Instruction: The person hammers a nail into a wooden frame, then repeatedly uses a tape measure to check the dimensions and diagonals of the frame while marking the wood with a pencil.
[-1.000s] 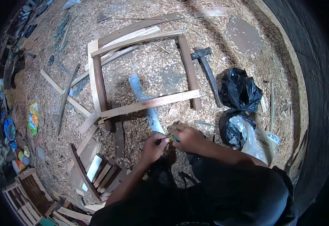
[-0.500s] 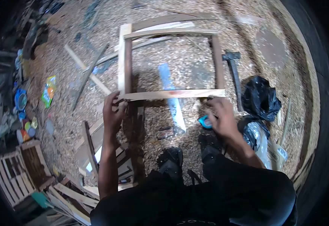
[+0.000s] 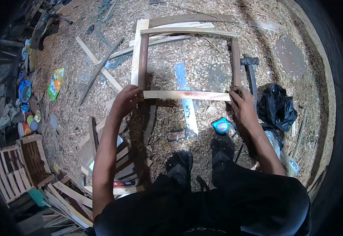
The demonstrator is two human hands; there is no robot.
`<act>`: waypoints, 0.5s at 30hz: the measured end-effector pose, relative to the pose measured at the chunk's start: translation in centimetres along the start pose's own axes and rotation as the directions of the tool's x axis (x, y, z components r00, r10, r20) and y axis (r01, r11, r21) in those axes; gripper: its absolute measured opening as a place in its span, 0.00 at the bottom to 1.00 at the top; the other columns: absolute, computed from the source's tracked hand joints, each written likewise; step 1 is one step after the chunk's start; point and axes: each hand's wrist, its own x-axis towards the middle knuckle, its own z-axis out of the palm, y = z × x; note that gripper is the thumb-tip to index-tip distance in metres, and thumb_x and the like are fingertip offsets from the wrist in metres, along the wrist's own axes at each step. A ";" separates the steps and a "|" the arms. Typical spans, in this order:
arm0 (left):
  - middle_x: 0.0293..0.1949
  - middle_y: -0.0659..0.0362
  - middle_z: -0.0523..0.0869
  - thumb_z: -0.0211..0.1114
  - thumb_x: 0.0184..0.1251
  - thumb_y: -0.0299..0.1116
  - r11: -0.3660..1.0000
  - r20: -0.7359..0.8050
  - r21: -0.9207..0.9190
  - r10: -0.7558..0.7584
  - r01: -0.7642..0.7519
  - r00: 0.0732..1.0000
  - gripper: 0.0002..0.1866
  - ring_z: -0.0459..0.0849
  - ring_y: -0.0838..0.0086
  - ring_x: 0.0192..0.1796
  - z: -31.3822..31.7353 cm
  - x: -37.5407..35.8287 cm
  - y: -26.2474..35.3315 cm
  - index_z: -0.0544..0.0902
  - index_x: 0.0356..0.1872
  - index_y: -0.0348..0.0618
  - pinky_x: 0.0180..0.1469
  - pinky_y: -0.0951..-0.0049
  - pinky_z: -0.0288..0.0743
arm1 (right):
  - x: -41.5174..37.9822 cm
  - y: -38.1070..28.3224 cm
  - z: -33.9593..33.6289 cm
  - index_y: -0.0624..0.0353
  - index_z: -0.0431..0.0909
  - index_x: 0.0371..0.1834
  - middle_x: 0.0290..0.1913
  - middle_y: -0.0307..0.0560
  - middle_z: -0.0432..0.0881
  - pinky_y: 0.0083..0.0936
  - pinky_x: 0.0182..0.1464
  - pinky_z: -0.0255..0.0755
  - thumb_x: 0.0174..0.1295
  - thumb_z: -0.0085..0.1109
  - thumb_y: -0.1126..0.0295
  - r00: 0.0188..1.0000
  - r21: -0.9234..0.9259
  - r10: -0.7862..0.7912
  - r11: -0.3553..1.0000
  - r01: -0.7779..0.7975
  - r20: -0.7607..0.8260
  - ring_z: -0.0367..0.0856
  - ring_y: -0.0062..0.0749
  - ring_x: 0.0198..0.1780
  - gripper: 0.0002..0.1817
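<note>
A rectangular wooden frame stands over the shavings, with a light front slat, a light back slat and dark side pieces. My left hand grips the front slat's left end, fingers closed round it. At the slat's right end my right hand is closed on the corner. A longer pale strip runs along the left side. Through the frame a bluish-white strip shows on the ground.
A hammer lies right of the frame, near a black plastic bag. A blue tape measure sits before my feet. Slatted crates and scrap wood lie at lower left; loose sticks lie left.
The view has shifted, so most things appear further right. My right hand's fingers have closed on the frame's corner, and the tape measure is now uncovered.
</note>
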 end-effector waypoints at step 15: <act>0.43 0.50 0.82 0.77 0.41 0.26 0.947 0.130 0.192 0.235 -0.257 0.963 0.30 0.82 0.50 0.45 -1.3 1.6 2.5 0.79 0.52 0.42 0.45 0.55 0.76 | -2.6 1.9 -1.6 0.67 0.68 0.66 0.60 0.64 0.72 0.43 0.63 0.70 0.51 0.77 0.66 0.969 0.241 0.228 0.950 -0.200 -0.095 0.73 0.60 0.61 0.40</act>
